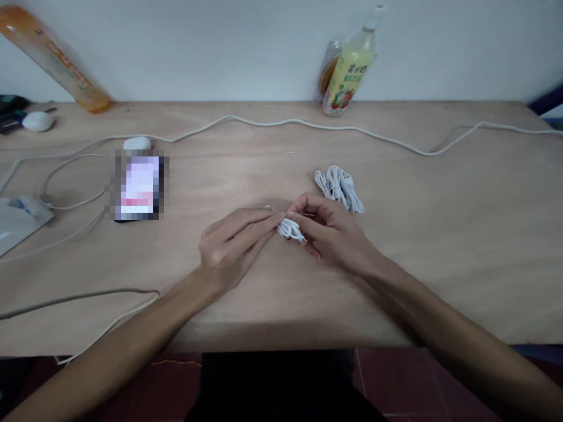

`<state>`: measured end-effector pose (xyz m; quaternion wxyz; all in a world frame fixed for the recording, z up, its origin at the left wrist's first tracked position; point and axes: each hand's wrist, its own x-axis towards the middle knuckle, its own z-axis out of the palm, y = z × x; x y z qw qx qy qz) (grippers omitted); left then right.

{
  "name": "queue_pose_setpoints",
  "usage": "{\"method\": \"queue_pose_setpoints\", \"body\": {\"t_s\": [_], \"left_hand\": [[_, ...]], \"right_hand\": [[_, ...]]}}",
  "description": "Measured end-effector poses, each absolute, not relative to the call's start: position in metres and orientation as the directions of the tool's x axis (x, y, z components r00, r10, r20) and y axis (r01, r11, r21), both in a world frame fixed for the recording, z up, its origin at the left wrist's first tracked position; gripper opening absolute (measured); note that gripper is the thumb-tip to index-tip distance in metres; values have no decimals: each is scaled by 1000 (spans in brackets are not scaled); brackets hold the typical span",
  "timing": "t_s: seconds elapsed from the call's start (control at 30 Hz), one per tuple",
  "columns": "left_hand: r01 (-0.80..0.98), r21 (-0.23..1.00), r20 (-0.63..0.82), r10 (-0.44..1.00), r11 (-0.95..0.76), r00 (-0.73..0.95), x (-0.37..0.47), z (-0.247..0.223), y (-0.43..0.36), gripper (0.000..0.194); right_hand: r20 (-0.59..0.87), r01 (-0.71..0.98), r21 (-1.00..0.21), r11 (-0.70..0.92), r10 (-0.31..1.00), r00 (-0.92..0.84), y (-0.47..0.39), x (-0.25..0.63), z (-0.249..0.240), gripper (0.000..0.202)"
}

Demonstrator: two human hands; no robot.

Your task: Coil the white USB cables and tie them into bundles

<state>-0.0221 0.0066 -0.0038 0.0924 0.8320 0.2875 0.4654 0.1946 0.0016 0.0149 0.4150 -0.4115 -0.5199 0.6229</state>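
Observation:
A small coiled white cable (290,230) is held between both hands above the middle of the wooden table. My left hand (240,237) pinches the coil's left end, its fingers pressed together and pointing right. On the other side, my right hand (323,228) grips the upper part of the coil with thumb and index finger, the remaining fingers curled beneath. A plug-like end sticks out at the coil's lower right. Just behind my right hand lie bundled white cables (341,186) on the table, partly hidden by that hand.
A phone (138,187) with a lit, pixelated screen lies at left beside a white case (137,144). One long white cable (290,122) crosses the back of the table (440,234). Against the wall stand a yellow-green bottle (349,73) and an orange bottle (53,58).

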Motion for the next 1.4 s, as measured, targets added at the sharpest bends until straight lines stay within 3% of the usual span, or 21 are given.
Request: {"method": "queue_pose_setpoints", "body": {"t_s": [0.2,0.37,0.73,0.9,1.07,1.17,1.27,1.4], "left_hand": [[381,481,697,608,-789,379,-20,4,3,31],[348,527,680,631,-775,373,-21,7,1,34],[355,452,687,573,-818,446,-25,5,-1,37],[371,470,662,598,-801,453,-27,5,-2,35],[353,461,708,578,-814,406,-24,7,0,35],[324,505,709,598,-800,373,-21,6,2,36],[278,612,681,672,-741,291,-17,4,4,29],[132,838,508,845,-530,170,-13,0,5,17]], "right_hand": [[73,-40,-997,66,976,-207,-7,191,17,30],[128,-30,-992,125,974,-187,-6,190,21,35],[-147,-157,-965,-208,932,-333,0,197,21,45],[-177,-173,-954,-246,924,-339,0,194,21,47],[43,-141,-990,24,990,-135,-6,189,21,28],[257,-1,-966,257,966,-17,-8,189,18,5],[482,216,-848,485,873,-67,-8,194,13,8],[613,411,-677,610,777,-144,-6,198,8,13]]}}
